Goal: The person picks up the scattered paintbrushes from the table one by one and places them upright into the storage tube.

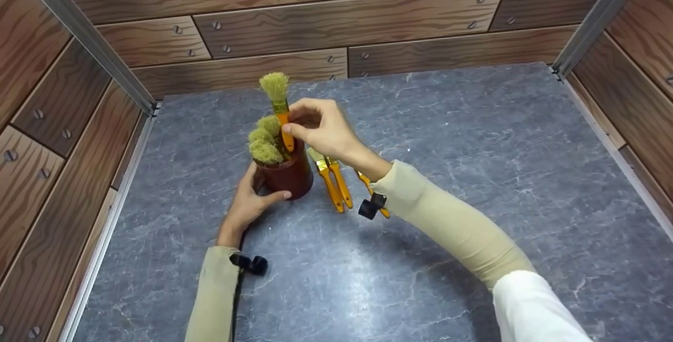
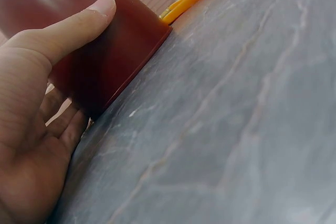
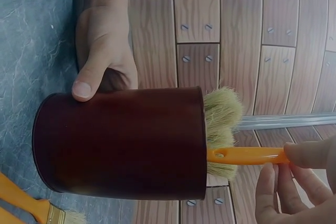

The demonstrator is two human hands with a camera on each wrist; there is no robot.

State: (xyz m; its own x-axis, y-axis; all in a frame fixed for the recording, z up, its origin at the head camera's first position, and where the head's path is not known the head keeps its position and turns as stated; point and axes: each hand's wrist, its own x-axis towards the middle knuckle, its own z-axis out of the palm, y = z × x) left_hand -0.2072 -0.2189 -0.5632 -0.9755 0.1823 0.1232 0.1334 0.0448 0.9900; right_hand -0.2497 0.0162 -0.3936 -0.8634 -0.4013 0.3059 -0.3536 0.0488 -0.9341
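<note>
A dark red-brown cup stands upright on the table with several brushes in it, their pale yellow-green bristles up. My left hand grips the cup low on its side, thumb across the front, as the left wrist view also shows. Above the rim my right hand pinches a paintbrush by its orange handle, bristles up. In the right wrist view the handle's holed end is right at the cup's rim, close by the bristles of the other brushes.
Two orange-handled brushes lie on the table to the right of the cup. Another brush shows partly under my right wrist. The grey marbled tabletop is bordered by wood-patterned walls.
</note>
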